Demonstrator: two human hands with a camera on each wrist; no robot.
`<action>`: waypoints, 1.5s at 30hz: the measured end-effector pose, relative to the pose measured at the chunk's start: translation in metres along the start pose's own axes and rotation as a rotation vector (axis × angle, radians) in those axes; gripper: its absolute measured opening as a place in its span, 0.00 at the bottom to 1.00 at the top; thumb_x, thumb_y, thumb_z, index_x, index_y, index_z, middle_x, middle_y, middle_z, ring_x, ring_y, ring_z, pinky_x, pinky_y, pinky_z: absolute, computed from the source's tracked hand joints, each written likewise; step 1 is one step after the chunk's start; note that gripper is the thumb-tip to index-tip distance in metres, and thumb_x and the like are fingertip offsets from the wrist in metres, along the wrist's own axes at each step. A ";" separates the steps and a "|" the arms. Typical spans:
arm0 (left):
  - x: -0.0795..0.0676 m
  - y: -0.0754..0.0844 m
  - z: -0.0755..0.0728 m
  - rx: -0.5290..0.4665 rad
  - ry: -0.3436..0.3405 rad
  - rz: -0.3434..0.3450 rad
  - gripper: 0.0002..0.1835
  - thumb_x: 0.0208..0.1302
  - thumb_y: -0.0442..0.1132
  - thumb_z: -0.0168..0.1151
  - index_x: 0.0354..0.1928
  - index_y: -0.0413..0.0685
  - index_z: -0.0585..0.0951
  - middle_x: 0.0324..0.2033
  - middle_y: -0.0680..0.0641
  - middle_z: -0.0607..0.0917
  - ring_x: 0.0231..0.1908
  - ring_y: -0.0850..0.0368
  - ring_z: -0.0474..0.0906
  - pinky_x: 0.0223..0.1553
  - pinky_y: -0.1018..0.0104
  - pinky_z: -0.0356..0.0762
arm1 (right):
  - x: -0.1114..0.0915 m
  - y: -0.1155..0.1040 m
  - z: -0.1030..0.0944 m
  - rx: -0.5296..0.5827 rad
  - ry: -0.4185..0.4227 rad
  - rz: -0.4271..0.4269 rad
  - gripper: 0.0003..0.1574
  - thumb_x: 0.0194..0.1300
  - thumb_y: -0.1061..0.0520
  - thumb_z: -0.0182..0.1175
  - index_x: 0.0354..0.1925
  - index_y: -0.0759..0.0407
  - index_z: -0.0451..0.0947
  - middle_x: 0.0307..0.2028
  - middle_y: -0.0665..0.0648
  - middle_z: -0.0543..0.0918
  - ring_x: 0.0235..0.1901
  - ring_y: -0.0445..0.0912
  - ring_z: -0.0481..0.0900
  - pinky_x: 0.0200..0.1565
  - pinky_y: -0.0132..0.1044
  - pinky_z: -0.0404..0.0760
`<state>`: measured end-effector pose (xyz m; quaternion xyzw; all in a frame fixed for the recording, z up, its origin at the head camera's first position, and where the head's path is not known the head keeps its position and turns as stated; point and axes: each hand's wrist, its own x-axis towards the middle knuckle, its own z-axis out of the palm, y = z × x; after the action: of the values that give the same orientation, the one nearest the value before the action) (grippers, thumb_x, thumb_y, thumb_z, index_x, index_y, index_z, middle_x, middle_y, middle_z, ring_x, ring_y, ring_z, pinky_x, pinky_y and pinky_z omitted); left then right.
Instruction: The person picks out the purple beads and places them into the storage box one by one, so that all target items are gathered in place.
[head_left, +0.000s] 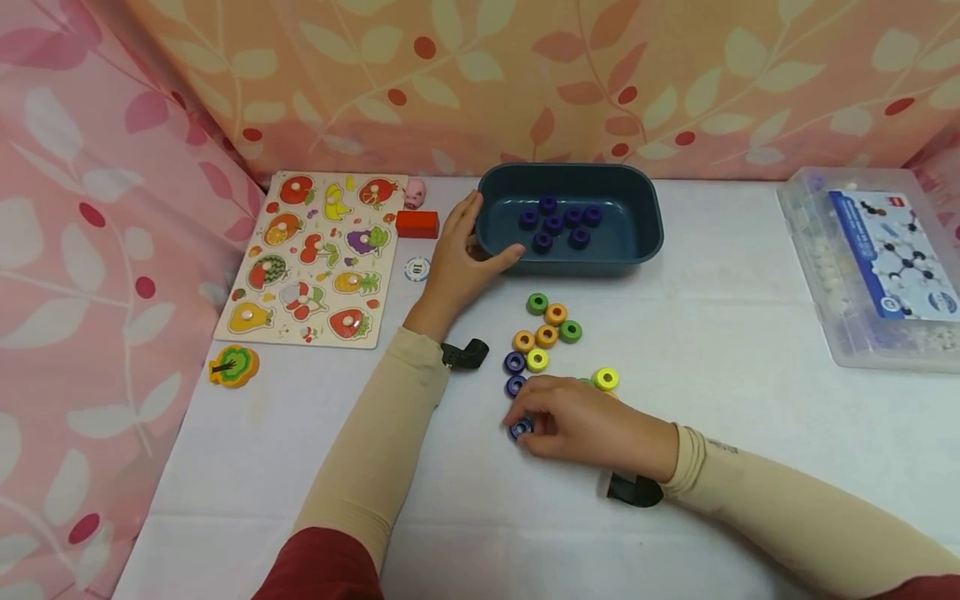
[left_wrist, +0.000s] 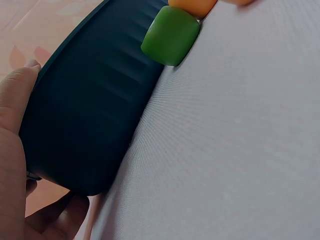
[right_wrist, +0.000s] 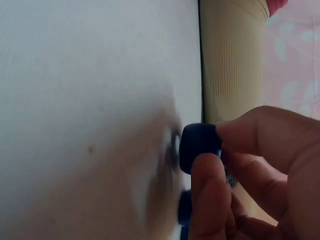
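Note:
My left hand (head_left: 459, 254) grips the left end of a dark teal plastic tray (head_left: 652, 242), thumb at the front rim and fingers along the side. In the left wrist view the tray's outer wall (left_wrist: 90, 110) stands between thumb and fingers. Several dark purple ring beads (head_left: 552, 223) lie inside. Closer to me, my right hand (head_left: 581, 421) pinches a dark blue-purple bead (right_wrist: 198, 145) between thumb and fingertips, close over the white cloth. Just beyond these fingers lie two more purple beads (head_left: 514, 362). Part of a green bead is hidden behind the right hand.
Green (head_left: 537, 303), orange (head_left: 523, 341) and yellow beads (head_left: 606, 379) lie loose before the tray. At left are a fruit peg puzzle (head_left: 300, 258), a red block (head_left: 417, 224), a poker chip (head_left: 417, 268) and a pink pig figure (head_left: 415, 193). A clear plastic case (head_left: 825, 333) stands at right.

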<state>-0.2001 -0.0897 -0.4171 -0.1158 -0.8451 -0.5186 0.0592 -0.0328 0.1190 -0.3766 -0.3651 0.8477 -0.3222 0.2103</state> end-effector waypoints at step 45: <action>0.002 -0.002 0.000 0.001 -0.018 -0.022 0.54 0.53 0.66 0.71 0.79 0.62 0.56 0.76 0.67 0.54 0.70 0.63 0.66 0.65 0.70 0.71 | 0.035 0.039 -0.114 0.071 0.262 0.241 0.16 0.64 0.48 0.70 0.50 0.46 0.86 0.41 0.51 0.85 0.33 0.47 0.77 0.32 0.35 0.77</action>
<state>-0.2028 -0.0904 -0.4186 -0.1115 -0.8470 -0.5178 0.0458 -0.1424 0.1580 -0.3279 -0.2084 0.8936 -0.3691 0.1479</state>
